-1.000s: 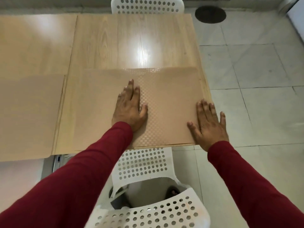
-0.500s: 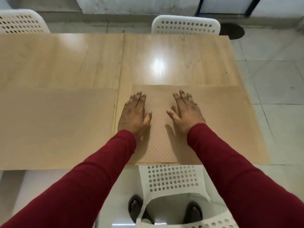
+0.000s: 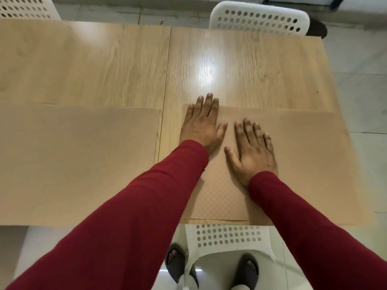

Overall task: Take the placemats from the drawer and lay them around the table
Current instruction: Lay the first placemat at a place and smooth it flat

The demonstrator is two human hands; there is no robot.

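Two tan placemats lie flat along the near edge of the wooden table (image 3: 230,59). The right placemat (image 3: 310,160) has a fine checked texture. My left hand (image 3: 201,124) rests flat on its far left corner, fingertips reaching past the mat's far edge onto bare wood. My right hand (image 3: 253,149) lies flat, fingers spread, on the same mat just right of the left hand. Neither hand holds anything. The left placemat (image 3: 73,160) lies flat beside it, apart from both hands, with a strip of bare wood between the two mats.
A seam (image 3: 167,80) joins two tabletops. White perforated chairs stand at the far side (image 3: 259,19), far left (image 3: 23,7) and right below me (image 3: 228,239). My sandalled feet (image 3: 247,268) show on the tiled floor. The table's right edge meets grey tiles (image 3: 360,101).
My right hand moved from the mat's right near corner to its middle beside the left hand. My left hand slid up to the mat's far left corner. The view shifted left.
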